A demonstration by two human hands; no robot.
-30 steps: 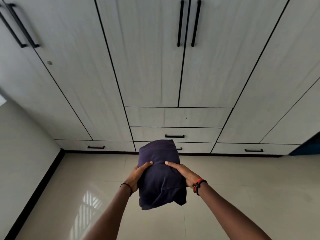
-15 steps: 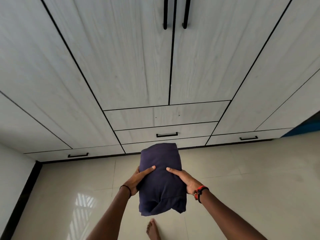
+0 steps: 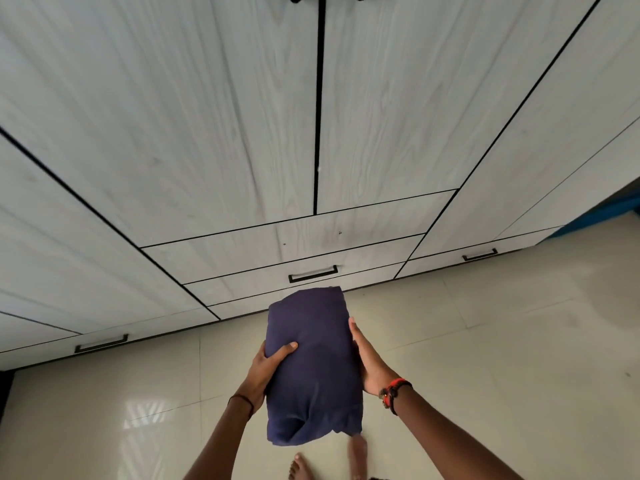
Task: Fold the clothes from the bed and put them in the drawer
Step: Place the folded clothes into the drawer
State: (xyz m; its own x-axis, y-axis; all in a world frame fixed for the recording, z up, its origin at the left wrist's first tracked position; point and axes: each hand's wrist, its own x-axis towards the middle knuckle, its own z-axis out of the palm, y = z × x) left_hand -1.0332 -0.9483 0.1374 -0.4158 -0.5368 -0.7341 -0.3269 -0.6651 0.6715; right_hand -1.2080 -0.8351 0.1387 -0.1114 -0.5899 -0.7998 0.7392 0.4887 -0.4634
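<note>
Head view: a folded navy garment (image 3: pixel 311 362) is being carried in mid-air, near the viewer and above the tiled floor (image 3: pixel 485 358), toward the wardrobe (image 3: pixel 207 133). Compared with the views of the preceding second, the wardrobe is being seen from much closer. Its tall doors are now filling the far part of the field, their long handles are being cut off at the top edge, and a bare foot (image 3: pixel 298 467) is being shown at the near edge, so a walking approach is being indicated. The grip is also being altered. The garment is being clasped by the left hand (image 3: pixel 268 370), with the thumb hooked over the upper face and the other fingers hidden beneath. The thumb of the right hand (image 3: pixel 369 362), formerly laid across the top, is now being held straight along the right edge, and whether the hidden fingers are curled cannot be told. The handled drawer (image 3: pixel 363 259) just beyond the garment's far end is being shown closed, as are the others in view. Folding is being judged complete for this piece, and one hand is probably going to be needed free to pull a drawer open.
</note>
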